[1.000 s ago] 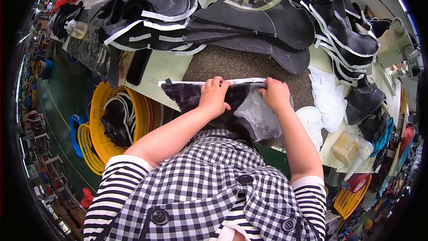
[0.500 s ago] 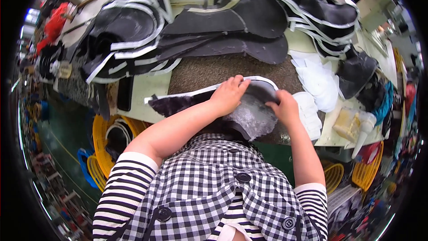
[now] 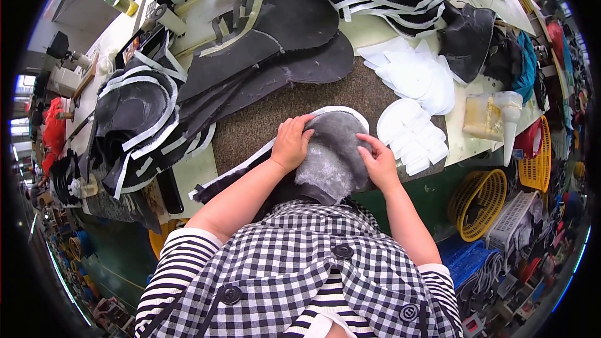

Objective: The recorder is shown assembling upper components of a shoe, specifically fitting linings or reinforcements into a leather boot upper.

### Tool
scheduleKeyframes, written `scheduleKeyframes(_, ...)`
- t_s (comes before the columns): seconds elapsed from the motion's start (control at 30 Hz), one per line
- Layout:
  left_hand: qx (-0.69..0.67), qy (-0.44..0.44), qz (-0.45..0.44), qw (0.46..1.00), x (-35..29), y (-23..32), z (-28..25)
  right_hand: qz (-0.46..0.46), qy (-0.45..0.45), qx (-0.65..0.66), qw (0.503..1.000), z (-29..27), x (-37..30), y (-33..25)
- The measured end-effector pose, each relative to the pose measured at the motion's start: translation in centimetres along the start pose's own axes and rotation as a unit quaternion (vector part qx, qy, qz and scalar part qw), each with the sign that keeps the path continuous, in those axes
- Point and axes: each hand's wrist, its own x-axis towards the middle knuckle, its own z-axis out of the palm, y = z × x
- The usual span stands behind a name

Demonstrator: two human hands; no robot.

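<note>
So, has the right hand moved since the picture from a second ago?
Yes: judged against the brown mat, the right hand has shifted toward the mat's near edge.

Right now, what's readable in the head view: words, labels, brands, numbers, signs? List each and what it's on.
No readable text anywhere.
Grey fuzzy piece at the left hand and right hand: no lettering visible.
White cut pieces: none visible.
Plastic container: nothing legible.
Anything out near the rim: too small or blurred to read.
</note>
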Motion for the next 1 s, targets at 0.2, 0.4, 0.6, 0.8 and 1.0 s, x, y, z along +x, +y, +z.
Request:
scheduleKeyframes(0.2, 0.007, 0.013, 0.007, 1.000, 0.0, -0.1, 0.2, -0.131, 0.102, -0.116, 0.979, 2.1, -0.4, 0.3)
scheduleKeyframes(0.4, 0.114, 0.000, -0.018, 0.993, 0.1, 0.9, 0.4, -0.208, 0.101, -0.204, 0.951, 2.4, -0.1, 0.6)
scheduleKeyframes(0.6, 0.015, -0.266, 0.299, 0.916, 0.7, 0.7, 1.0, -0.199, 0.080, -0.281, 0.936, 2.6, 0.4, 1.6)
scheduleKeyframes(0.8, 0.137, 0.023, 0.157, 0.978, 6.1, 1.1, 4.6, -0.176, 0.102, -0.286, 0.936, 2.9, 0.1, 1.7)
scheduleKeyframes(1.0, 0.141, -0.249, 0.187, 0.940, 11.3, 3.1, 4.5, -0.220, 0.060, -0.266, 0.937, 1.8, 0.4, 2.4)
